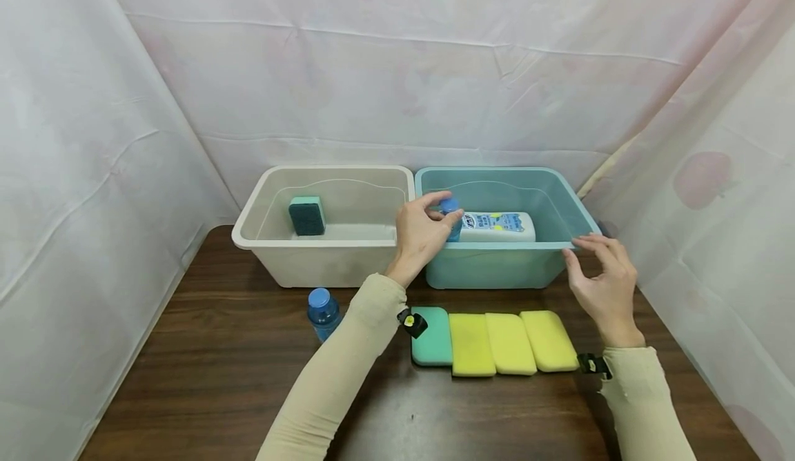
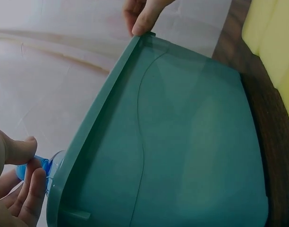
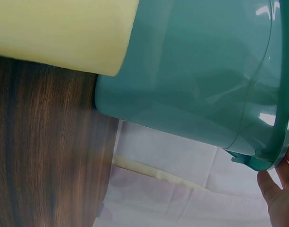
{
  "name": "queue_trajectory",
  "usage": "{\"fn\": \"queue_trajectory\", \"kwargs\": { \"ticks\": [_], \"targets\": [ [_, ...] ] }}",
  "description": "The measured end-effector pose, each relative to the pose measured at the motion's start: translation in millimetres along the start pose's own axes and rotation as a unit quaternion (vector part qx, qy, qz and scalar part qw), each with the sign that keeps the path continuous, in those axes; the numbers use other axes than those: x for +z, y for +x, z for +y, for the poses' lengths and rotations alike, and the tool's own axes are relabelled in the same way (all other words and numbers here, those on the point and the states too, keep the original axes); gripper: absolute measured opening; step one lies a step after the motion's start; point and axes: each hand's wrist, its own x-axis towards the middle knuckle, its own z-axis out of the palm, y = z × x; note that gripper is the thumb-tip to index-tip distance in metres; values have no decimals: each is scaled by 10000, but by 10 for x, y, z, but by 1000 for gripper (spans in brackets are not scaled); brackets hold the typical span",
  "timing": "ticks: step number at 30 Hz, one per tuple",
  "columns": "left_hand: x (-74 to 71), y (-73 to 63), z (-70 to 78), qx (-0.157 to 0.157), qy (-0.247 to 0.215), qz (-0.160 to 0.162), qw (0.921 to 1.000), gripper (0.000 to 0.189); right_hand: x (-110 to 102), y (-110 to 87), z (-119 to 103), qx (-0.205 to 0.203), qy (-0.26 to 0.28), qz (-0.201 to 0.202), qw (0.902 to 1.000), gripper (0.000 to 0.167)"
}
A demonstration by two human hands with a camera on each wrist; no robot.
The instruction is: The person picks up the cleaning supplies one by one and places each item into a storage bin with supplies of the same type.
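Note:
My left hand (image 1: 419, 234) pinches a small clear blue bottle (image 1: 455, 230) by its blue cap. The bottle stands inside the left end of the teal bin (image 1: 497, 266), its lower part hidden behind the front wall. Beside it in the bin lies a white bottle (image 1: 500, 226) with a blue and yellow label. At the bin's front right corner, my right hand (image 1: 605, 285) grips the rim between thumb and fingers. The right wrist view shows that thumb (image 3: 269, 187) under the rim's corner.
A beige bin (image 1: 323, 264) adjoins on the left, holding a green sponge (image 1: 307, 216). Another blue-capped bottle (image 1: 323, 312) stands on the dark wooden table (image 1: 205, 364). A teal sponge (image 1: 433, 337) and several yellow sponges (image 1: 509, 344) lie in a row before the teal bin.

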Motion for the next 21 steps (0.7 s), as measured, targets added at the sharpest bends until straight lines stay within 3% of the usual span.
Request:
{"fn": "queue_trajectory", "kwargs": {
  "ticks": [10, 21],
  "targets": [
    [20, -17, -25, -57, 45, -228, 9997, 36, 24, 1, -52, -81, 42, 166, 9998, 26],
    [-8, -10, -41, -43, 435, -496, 9978, 35, 4, -5, 11, -100, 19, 61, 9999, 28]
  ]
}}
